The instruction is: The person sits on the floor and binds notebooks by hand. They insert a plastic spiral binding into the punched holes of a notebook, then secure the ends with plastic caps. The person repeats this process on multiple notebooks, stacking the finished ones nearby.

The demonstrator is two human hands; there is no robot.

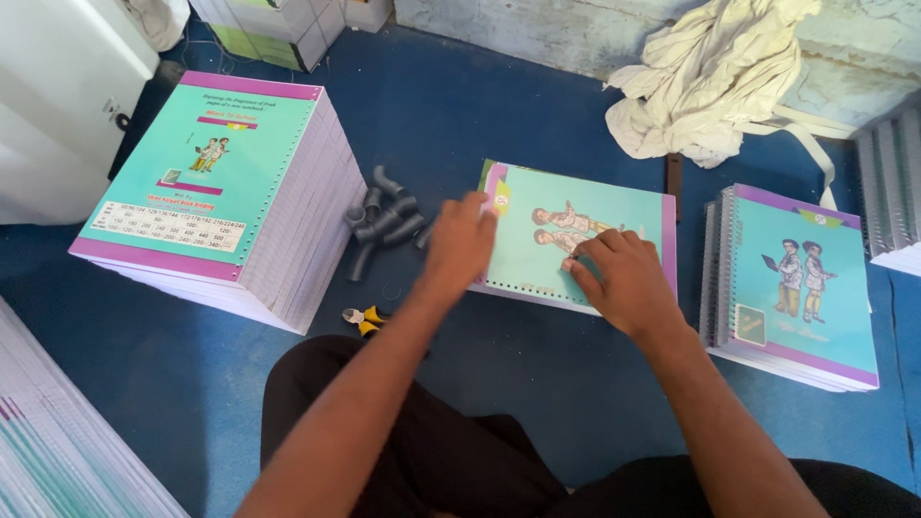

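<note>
A teal notebook with a purple border and punched holes along its near edge (614, 216) lies flat on the blue floor in front of me. My left hand (459, 245) rests with spread fingers on its left edge. Pressing on the cover near the hole row is my right hand (624, 278), fingers bent. Neither hand grips anything. A bundle of dark spiral binding coils (384, 223) lies just left of my left hand.
A tall stack of unbound notebooks (206, 182) stands at the left. A pile of spiral-bound notebooks (801, 278) sits at the right. Yellow-handled pliers (363, 319) lie near my knee. A crumpled cloth (715, 82) lies at the back; more page stacks (58, 451) at the lower left.
</note>
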